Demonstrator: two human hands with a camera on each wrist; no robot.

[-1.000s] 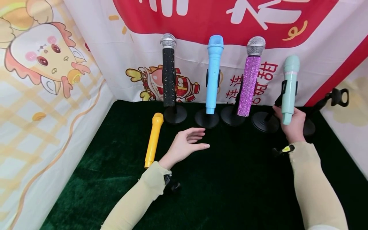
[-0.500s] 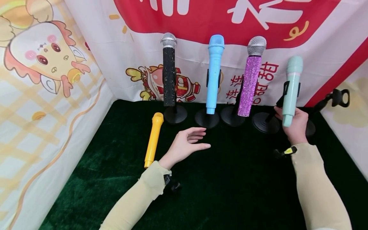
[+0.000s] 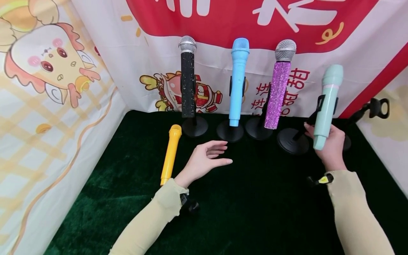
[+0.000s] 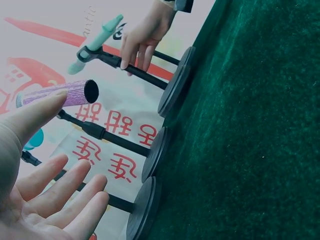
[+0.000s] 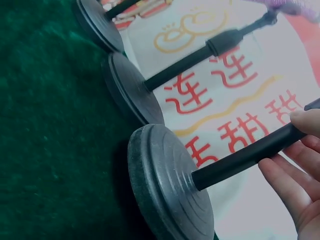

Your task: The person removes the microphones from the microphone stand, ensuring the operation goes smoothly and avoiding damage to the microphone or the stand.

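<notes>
right hand (image 3: 333, 151) | pinches pole (image 5: 245, 157) | mint microphone (image 3: 328, 108): head, left wrist only

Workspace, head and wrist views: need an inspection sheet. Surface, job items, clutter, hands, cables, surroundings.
Surface: dark green cloth.
Job items: black microphone, blue microphone, purple microphone and mint microphone, each in a black stand; yellow microphone lying on the cloth; far-right stand holds no microphone.
Clutter: nothing seen.
Left hand: fingers relaxed, holding nothing.
Right hand: grips the mint microphone's stand by its pole.
Cables: nothing seen.
Surroundings: red-and-white printed backdrop behind, cartoon-printed drape on the left.
</notes>
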